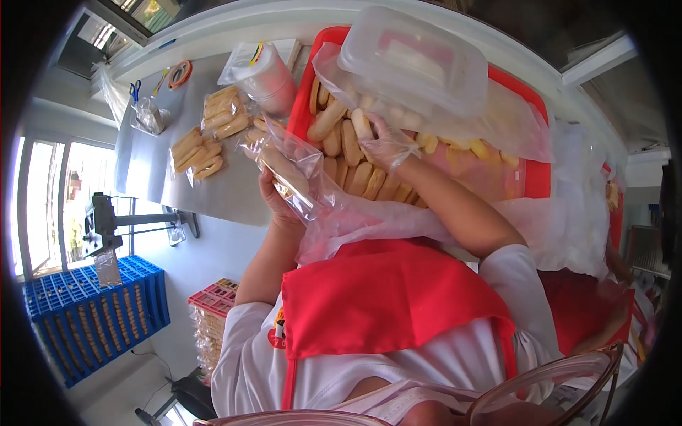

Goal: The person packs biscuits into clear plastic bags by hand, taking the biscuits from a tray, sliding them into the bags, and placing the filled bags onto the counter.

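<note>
My left hand [278, 199] is closed round a clear plastic bag [291, 170] with long biscuits inside, left of the red crate [302, 106]. Over the crate, my right hand [387, 143], in a thin clear glove, has its fingers on a pale finger-shaped biscuit [361, 123]. Rows of such biscuits [349, 145] lie in the crate, partly under plastic sheeting [515, 121]. A translucent plastic tub or lid [419, 60] rests across the crate's far side.
Filled bags of biscuits [195, 153] lie on the grey table [238, 188], near a white container [266, 78], an orange tape roll [180, 74] and blue scissors [135, 90]. Blue crates [96, 312] stand at lower left. Another person's red apron [586, 312] shows at right.
</note>
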The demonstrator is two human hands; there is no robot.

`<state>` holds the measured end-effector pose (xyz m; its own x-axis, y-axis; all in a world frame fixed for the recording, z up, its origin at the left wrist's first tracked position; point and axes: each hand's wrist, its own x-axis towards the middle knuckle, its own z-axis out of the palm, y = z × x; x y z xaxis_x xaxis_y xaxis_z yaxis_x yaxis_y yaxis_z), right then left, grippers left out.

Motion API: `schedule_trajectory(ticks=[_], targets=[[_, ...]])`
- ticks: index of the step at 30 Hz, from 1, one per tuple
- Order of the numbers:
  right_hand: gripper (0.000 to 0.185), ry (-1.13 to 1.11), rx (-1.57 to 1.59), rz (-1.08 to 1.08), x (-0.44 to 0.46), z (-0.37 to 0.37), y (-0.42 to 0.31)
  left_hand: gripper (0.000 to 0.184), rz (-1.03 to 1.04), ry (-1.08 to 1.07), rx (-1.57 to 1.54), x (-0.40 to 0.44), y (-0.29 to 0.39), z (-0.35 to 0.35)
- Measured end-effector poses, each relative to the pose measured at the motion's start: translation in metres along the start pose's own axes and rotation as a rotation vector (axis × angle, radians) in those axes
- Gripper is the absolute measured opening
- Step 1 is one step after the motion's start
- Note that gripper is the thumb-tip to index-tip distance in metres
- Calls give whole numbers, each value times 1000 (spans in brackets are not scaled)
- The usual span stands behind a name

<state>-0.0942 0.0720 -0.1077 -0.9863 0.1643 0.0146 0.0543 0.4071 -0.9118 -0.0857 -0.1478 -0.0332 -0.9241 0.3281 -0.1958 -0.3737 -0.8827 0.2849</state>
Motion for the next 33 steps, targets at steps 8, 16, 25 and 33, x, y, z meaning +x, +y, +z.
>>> schedule_trajectory(ticks=[8, 16, 25, 33], targets=[[55, -460, -550, -77, -19, -23, -87, 54, -93, -62, -49, -2, 0, -2], [47, 31, -11, 140, -4, -27, -38, 56, -17, -61, 41, -1, -2, 6], [42, -134, -380, -94, -16, -16, -74, 50, -65, -181, -17, 1, -2, 0], [48, -233, -631, -77, -29, -30, -106, 57, -1, -80, 62, 3, -2, 0]])
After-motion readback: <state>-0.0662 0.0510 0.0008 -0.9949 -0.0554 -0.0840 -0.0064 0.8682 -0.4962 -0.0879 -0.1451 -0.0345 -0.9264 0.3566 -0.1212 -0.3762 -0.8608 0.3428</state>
